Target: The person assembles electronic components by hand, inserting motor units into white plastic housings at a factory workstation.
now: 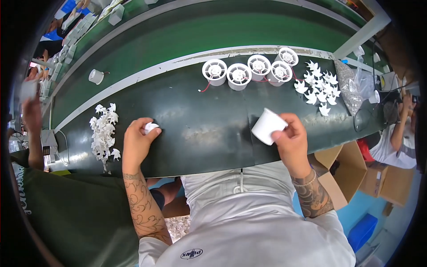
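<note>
Mid-frame on the dark green bench: left hand (137,141) pinches a small white plastic impeller (151,127) on the surface, right hand (290,135) grips a white cylindrical plastic housing (268,126) above the near edge; bare surface between them.

Left hand (137,143) curled palm-down, right hand (291,139) raised, fingers pinched

— Where does the view sit?
— On the person's head, looking steeply down at the dark worktop (200,129), close above both forearms.
— Any distortion?
— Fisheye; edges curve toward the rim.
</note>
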